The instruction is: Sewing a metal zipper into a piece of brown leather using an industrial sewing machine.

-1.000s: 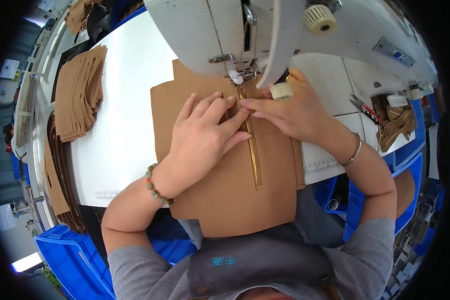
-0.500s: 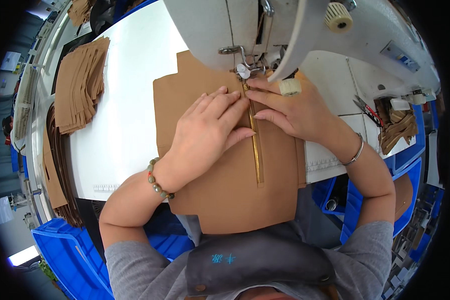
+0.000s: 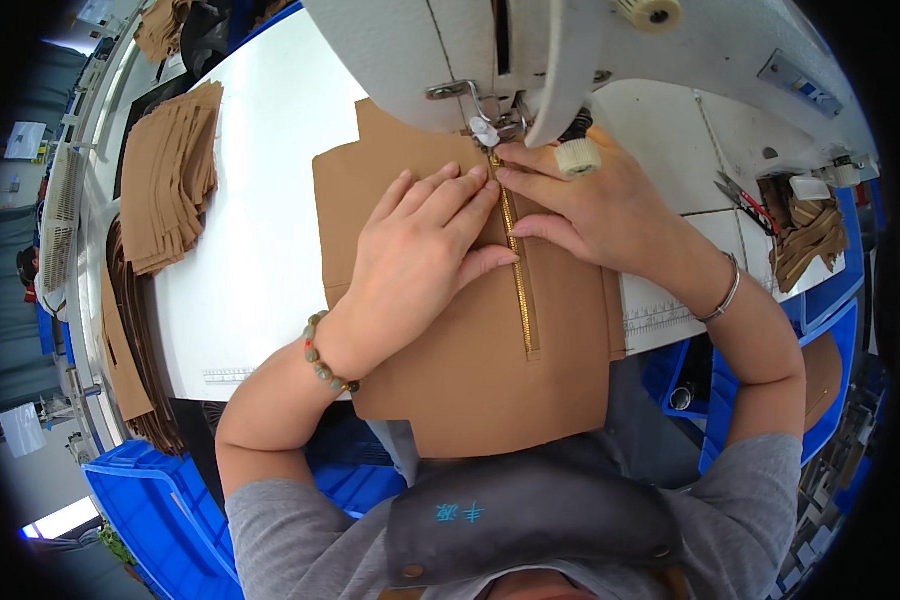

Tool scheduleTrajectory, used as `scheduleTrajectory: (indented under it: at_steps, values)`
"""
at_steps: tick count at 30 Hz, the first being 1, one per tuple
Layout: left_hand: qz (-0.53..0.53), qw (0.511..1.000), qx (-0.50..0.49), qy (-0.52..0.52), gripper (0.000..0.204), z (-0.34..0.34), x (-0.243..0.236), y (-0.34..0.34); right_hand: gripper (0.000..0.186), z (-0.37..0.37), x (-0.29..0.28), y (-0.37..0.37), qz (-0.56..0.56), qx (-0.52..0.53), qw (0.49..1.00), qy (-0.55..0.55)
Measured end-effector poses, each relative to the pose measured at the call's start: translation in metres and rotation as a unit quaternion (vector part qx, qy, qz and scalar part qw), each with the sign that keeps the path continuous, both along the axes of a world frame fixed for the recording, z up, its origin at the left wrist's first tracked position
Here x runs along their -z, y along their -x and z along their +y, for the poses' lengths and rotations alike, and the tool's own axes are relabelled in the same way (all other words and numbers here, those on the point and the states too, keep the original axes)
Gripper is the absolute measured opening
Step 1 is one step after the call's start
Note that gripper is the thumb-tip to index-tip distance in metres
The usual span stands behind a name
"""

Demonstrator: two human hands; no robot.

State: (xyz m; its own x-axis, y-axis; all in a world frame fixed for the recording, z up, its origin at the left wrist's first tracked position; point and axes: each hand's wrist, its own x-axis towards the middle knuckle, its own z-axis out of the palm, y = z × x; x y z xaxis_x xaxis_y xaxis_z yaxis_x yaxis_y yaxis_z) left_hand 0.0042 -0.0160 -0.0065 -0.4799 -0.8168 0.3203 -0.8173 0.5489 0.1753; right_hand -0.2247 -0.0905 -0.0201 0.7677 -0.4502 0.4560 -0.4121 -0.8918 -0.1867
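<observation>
A brown panel (image 3: 450,380) with a gold zipper (image 3: 520,300) set lengthwise in it lies under the white sewing machine (image 3: 420,40), the zipper's top at the presser foot (image 3: 486,130). My left hand (image 3: 420,240) is open, lying on the panel left of the zipper, fingertips pointing toward the foot and thumb reaching the zipper strip. Opposite it, my right hand (image 3: 600,210) is open on the panel, two fingertips by the zipper's top and thumb lower along it, partly behind a cream knob (image 3: 577,157). Whether the fingertips press on the zipper itself I cannot tell.
Stacks of brown pieces (image 3: 165,170) line the white table (image 3: 235,300) at left. At right are red-handled snips (image 3: 745,200) and a pile of brown scraps (image 3: 805,235). Blue bins (image 3: 130,490) stand below the table on both sides, some holding material.
The panel and both hands have shifted slightly away from me, toward the machine. My right thumb has dropped lower along the zipper, away from its fingers. The whole view has shifted a little.
</observation>
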Motion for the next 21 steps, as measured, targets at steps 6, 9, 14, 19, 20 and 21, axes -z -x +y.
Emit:
scheduleTrajectory:
  at_steps: [6,9,14,19,20,21]
  values:
    - [0.003,1.0,0.0,0.015,0.06,-0.007,0.002,-0.002,0.044,-0.005,0.002,0.0,-0.003,0.003,1.0,0.023]
    - [0.015,1.0,0.006,0.017,0.059,-0.01,0.003,-0.003,0.044,-0.005,0.002,0.0,-0.016,0.007,1.0,0.014]
    - [0.024,0.999,0.01,0.021,0.058,-0.011,0.003,-0.003,0.042,-0.006,0.002,-0.001,-0.021,-0.002,1.0,0.017]
    - [0.017,0.999,0.008,0.026,0.057,-0.014,0.004,-0.004,0.042,-0.007,0.002,-0.001,-0.015,0.001,1.0,0.018]
    - [0.016,0.999,0.008,0.026,0.057,-0.014,0.003,-0.004,0.041,-0.007,0.002,-0.001,-0.014,0.001,1.0,0.02]
    - [0.017,0.999,0.008,0.026,0.057,-0.014,0.004,-0.003,0.041,-0.007,0.002,-0.001,-0.014,0.001,1.0,0.013]
